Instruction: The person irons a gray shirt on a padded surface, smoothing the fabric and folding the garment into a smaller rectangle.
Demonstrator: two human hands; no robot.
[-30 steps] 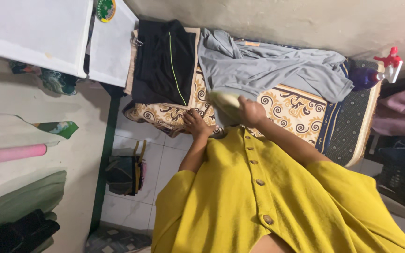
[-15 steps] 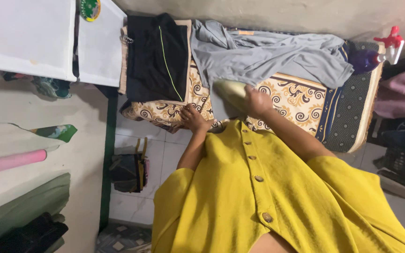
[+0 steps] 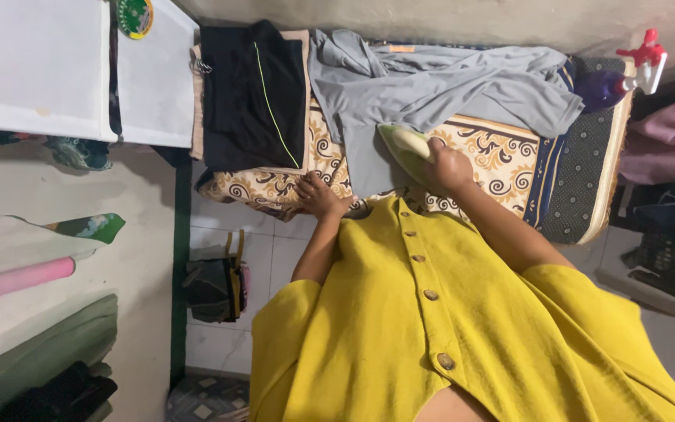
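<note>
A pale yellow-green iron point(image 3: 405, 145) is laid flat on a grey garment point(image 3: 431, 94). The garment is spread, partly crumpled, over a patterned cloth point(image 3: 501, 156).

We see a plain pale wall point(image 3: 431, 19) beyond the fingers, running along the far edge of the patterned padded ironing surface point(image 3: 501, 160). Left of the fingers, white panels point(image 3: 33, 66) fill the upper corner, one bearing a round green sticker point(image 3: 134, 16). Below the fingers, white floor tiles point(image 3: 267, 258) hold a dark bag point(image 3: 212, 289) beside a green strip point(image 3: 180, 273). Further left, we find pink and green fabric rolls point(image 3: 17, 281). Far right of the fingers, a purple spray bottle point(image 3: 615, 82) lies beside pinkish cloth point(image 3: 669, 148). The light is soft and even.
</note>
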